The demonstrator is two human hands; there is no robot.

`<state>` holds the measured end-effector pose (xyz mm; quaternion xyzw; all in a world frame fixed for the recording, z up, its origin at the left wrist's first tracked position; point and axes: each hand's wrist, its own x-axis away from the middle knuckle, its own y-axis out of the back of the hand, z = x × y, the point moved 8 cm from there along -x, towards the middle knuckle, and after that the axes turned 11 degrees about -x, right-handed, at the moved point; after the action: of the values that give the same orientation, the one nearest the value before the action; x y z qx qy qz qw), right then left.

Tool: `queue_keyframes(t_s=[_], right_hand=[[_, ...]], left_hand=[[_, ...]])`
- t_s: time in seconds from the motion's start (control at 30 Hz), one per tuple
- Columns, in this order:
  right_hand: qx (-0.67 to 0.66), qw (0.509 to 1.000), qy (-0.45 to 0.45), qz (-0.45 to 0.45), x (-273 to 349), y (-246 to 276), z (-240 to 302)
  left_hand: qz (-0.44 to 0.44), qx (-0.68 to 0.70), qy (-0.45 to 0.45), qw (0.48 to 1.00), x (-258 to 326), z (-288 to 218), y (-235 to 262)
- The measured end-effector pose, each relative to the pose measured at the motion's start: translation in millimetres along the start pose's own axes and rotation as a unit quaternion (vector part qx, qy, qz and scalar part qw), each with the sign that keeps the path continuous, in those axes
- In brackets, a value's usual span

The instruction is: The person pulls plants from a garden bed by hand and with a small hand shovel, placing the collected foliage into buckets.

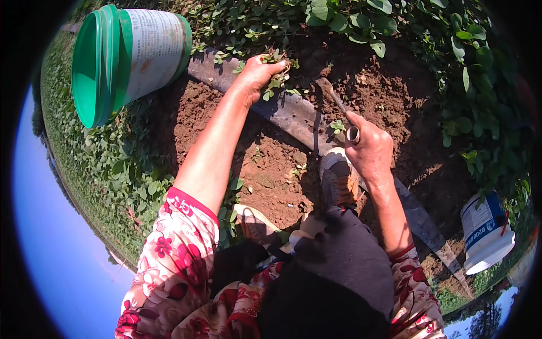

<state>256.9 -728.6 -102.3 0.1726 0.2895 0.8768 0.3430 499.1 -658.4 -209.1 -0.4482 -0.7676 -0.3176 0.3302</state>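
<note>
My left hand [258, 74] is closed around a small bunch of leafy green plants [274, 61] with soil clinging to it, above the dark plastic film strip [291, 116]. To its right, my right hand [371, 144] grips a small metal digging tool [333, 96] with a hollow tube handle. The tool's thin shank points up and left, and its narrow head meets loose brown soil [378, 93] at the edge of the film. A small green sprig [337, 126] stands just left of my right fist.
On the left, a green bucket [155, 53] lies tipped on its side among low plants. A white and blue bucket [486, 231] leans at the far right. Broad-leaved plants [361, 22] border the soil at the top. My shoes [339, 178] are on the ground below the film.
</note>
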Motion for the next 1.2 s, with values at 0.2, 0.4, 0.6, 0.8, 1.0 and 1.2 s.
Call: queue_keyframes(t_s=[0.2,0.4,0.6,0.8,1.0,1.2], right_hand=[[0.043,0.996,-0.043,0.071,-60,-39,6],[-0.094,0.995,-0.043,0.003,-25,-29,-39],[-0.005,0.997,-0.027,-0.069,1,7,-8],[0.063,0.998,-0.022,-0.016,-44,-21,3],[-0.033,0.999,-0.012,-0.026,-81,-45,-19],[-0.022,0.998,-0.009,-0.055,-25,-7,-23]], left_hand=[[0.003,0.017,-0.023,1.000,-3,3,-6],[0.012,0.023,-0.013,1.000,4,-5,1],[-0.019,-0.018,-0.020,0.999,11,-5,17],[-0.050,0.035,-0.055,0.997,19,-13,25],[-0.314,-0.129,-0.100,0.935,14,-33,50],[-0.293,-0.482,-0.260,0.784,13,-81,5]])
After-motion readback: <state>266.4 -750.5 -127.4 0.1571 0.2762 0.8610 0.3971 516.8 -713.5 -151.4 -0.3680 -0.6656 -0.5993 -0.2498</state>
